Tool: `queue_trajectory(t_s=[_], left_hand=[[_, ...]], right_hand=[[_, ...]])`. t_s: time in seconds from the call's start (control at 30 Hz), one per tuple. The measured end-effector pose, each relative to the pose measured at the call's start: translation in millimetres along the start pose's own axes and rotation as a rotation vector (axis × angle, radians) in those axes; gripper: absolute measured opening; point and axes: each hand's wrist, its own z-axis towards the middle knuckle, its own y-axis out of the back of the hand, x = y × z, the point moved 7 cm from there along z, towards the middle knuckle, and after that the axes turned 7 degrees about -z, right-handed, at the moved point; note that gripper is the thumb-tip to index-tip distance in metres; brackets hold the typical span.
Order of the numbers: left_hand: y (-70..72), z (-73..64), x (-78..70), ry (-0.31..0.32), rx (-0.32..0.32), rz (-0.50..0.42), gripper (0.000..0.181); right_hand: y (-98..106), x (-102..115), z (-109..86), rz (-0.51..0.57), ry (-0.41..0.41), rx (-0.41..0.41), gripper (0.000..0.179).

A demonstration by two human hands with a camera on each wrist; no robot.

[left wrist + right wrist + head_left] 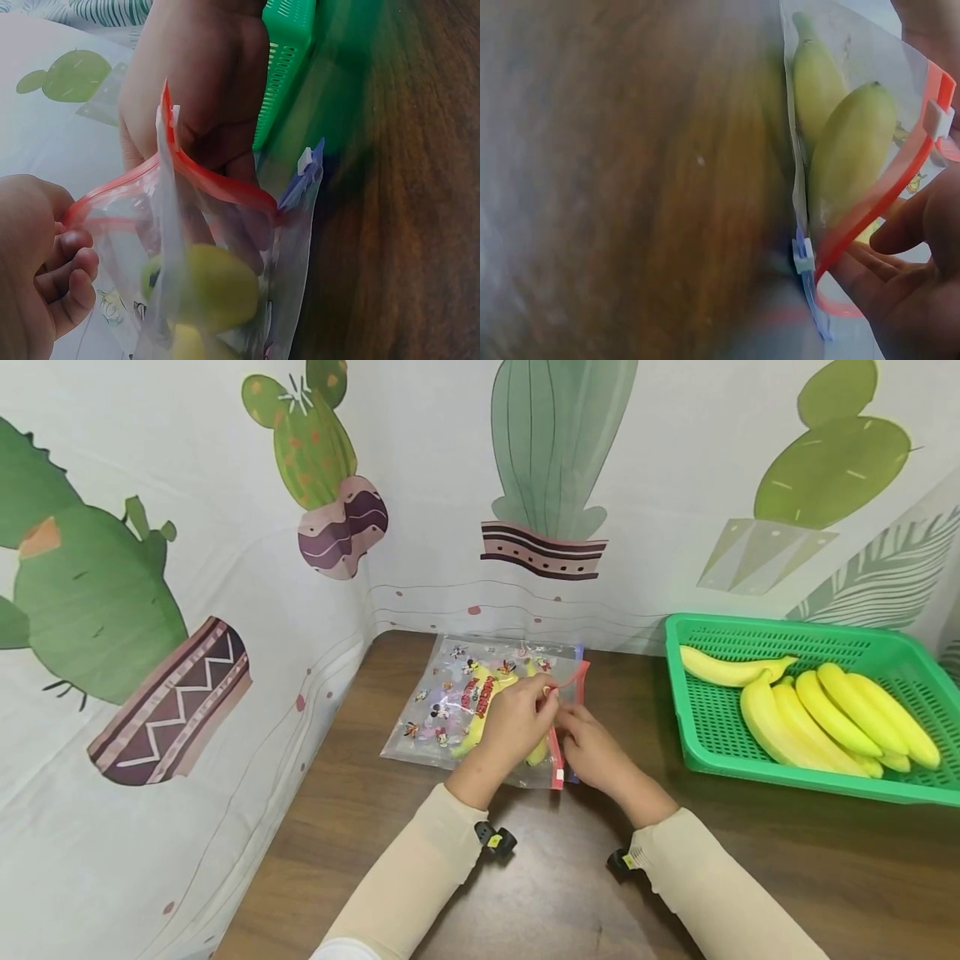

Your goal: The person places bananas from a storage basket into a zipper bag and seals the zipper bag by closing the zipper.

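A clear zip bag (420, 727) with cartoon prints and a red zip edge (124, 182) lies on the table. Bananas (853, 142) show through its plastic. My left hand (521, 714) pinches the red edge between thumb and finger, and the mouth gapes in the left wrist view. My right hand (596, 756) is at that mouth, its fingers (862, 274) extended inside, near the bananas. A white slider (937, 120) sits on the red edge. Under this bag lies another clear bag, with a purple-blue zip edge (304, 176).
A green perforated basket (686, 727) holding several bananas (817, 718) stands on the right of the brown wooden table (540, 893). A white cloth with cactus prints (427, 510) hangs behind and along the left side.
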Motion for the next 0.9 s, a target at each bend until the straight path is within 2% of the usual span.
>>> queue_trajectory(t_s=[0.17, 0.47, 0.73, 0.9], left_hand=[[-0.1, 0.5, -1.2, 0.000, 0.006, 0.008, 0.017], [0.4, -0.8, -2.6, 0.006, 0.015, 0.001, 0.017], [-0.3, 0.3, -2.3, -0.005, 0.007, -0.003, 0.015], [-0.4, 0.4, -3.0, -0.009, 0.002, -0.011, 0.015]], right_hand=[[-2, 1, 0.0, 0.021, 0.005, -0.012, 0.047], [-5, 8, -0.1, 0.044, 0.073, -0.020, 0.038], [-8, 9, 5.0, 0.052, 0.118, 0.025, 0.042], [-11, 7, 8.2, 0.053, 0.098, 0.077, 0.038]])
